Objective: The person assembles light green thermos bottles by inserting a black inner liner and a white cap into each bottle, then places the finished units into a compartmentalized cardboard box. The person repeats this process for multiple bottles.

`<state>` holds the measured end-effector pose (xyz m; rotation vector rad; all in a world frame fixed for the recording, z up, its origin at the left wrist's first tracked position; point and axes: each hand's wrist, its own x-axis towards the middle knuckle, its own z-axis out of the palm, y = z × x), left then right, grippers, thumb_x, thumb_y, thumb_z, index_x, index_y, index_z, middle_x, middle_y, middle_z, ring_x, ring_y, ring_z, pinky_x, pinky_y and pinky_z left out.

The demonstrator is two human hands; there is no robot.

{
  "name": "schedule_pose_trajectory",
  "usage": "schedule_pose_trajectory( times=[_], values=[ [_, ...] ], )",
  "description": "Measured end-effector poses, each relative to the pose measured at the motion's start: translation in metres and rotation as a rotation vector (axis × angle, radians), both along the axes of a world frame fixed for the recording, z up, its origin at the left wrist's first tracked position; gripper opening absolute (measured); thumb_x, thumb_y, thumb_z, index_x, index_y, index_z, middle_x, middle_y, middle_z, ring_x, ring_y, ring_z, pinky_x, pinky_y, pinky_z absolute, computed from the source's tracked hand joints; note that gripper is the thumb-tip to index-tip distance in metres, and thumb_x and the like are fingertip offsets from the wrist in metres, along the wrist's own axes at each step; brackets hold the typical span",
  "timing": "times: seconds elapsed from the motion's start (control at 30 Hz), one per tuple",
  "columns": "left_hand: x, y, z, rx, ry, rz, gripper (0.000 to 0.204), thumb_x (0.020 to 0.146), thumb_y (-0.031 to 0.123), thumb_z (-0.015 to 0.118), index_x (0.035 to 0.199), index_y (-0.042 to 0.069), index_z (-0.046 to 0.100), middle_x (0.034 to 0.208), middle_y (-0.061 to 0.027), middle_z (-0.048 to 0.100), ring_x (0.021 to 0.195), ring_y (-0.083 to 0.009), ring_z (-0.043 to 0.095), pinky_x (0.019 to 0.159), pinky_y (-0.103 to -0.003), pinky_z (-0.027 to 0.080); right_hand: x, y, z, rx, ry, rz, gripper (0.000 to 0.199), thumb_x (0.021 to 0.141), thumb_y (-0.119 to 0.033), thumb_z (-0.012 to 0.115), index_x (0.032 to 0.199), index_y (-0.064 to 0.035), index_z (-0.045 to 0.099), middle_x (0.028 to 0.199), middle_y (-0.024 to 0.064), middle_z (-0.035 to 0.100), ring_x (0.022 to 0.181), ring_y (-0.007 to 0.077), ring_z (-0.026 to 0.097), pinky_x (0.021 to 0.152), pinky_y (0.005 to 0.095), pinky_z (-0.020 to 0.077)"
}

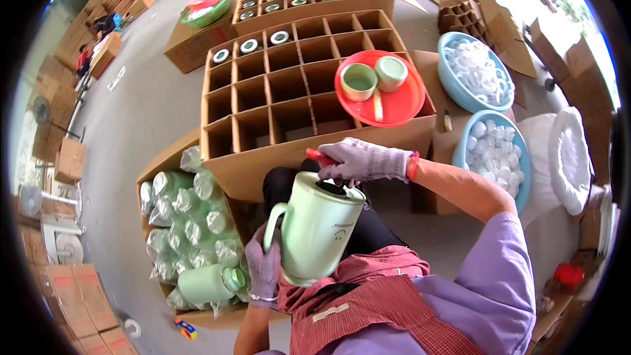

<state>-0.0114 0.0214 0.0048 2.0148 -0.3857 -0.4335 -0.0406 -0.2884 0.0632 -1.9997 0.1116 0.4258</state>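
A pale green jug [314,233] with a side handle and a small printed smiling face tilts over my lap. My left hand [264,264], in a light purple glove, grips it at the handle side; some fingers are hidden behind it. Above its top, my gloved right hand [365,160] is closed around a red-handled tool [320,156], whose working end I cannot make out. A black part [332,187] shows at the jug's top, below the right fingers. To the left, a carton [187,313] holds several plastic-wrapped green jugs [190,230] and an unwrapped green vessel [207,284] lying on top.
Ahead stands a divided carton [315,133] with a few filled compartments. On its right corner rests a red tray [407,102] with two green cups. Blue basins [486,106] of white plastic parts and a white sack [568,158] stand right. Another filled carton [315,10] lies beyond.
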Motion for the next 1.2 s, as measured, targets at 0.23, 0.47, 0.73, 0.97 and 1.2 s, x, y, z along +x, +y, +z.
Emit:
schedule_pose_trajectory(
  times=[0.23, 0.47, 0.73, 0.97, 1.2],
  values=[
    [-0.005, -0.007, 0.028, 0.339, 0.026, -0.587, 0.074, 0.079, 0.017, 0.065, 0.147, 0.004, 0.038, 0.121, -0.0264, 0.063, 0.109, -0.0414, 0.063, 0.09, -0.044, 0.053, -0.019, -0.111, -0.039, -1.283, -0.317, -0.139, 0.015, 0.092, -0.02, 0.059, 0.104, -0.0116, 0.062, 0.083, 0.0115, 0.065, 0.079, 0.0288, 0.068, 0.063, 0.0401, 0.0544],
    [0.006, -0.041, 0.044, 0.412, -0.035, -0.934, 0.091, 0.073, 0.024, 0.065, 0.151, -0.002, 0.026, 0.106, -0.0262, 0.068, 0.097, -0.0419, 0.068, 0.084, -0.046, 0.054, -0.045, -0.163, -0.09, -1.35, -0.358, -0.199, 0.013, 0.088, -0.022, 0.06, 0.096, -0.0139, 0.067, 0.098, 0.011, 0.063, 0.102, 0.0317, 0.061, 0.084, 0.05, 0.0525],
    [0.024, -0.022, 0.027, 0.082, 0.327, -0.428, 0.055, 0.075, 0.006, 0.053, 0.129, 0.001, 0.058, 0.096, -0.008, 0.069, 0.077, -0.0173, 0.065, 0.069, -0.03, 0.054, -0.235, -0.247, -0.116, -1.123, -0.05, -1.151, 0.04, 0.08, -0.026, 0.071, 0.117, -0.011, 0.065, 0.107, 0.017, 0.064, 0.104, 0.0376, 0.062, 0.09, 0.0452, 0.0512],
    [0.028, -0.001, -0.023, -0.062, -0.124, -0.236, 0.013, 0.09, 0.006, 0.059, 0.101, -0.001, 0.059, 0.097, -0.0101, 0.065, 0.09, -0.0227, 0.065, 0.082, -0.037, 0.056, -0.277, -0.298, -0.19, -1.13, -0.239, -0.96, 0.048, 0.08, -0.013, 0.068, 0.125, -0.0084, 0.053, 0.116, 0.0214, 0.06, 0.107, 0.0411, 0.059, 0.092, 0.0499, 0.0492],
    [0.023, -0.024, -0.023, -1.178, 1.142, 0.4, 0.016, 0.089, 0.005, 0.051, 0.101, 0.0, 0.06, 0.098, -0.0097, 0.068, 0.084, -0.0224, 0.066, 0.081, -0.038, 0.059, -0.222, -0.222, -0.113, -1.19, -0.2, -1.13, 0.04, 0.083, -0.009, 0.063, 0.122, -0.0059, 0.053, 0.112, 0.0218, 0.059, 0.092, 0.0399, 0.064, 0.081, 0.0476, 0.0551]
  ],
)
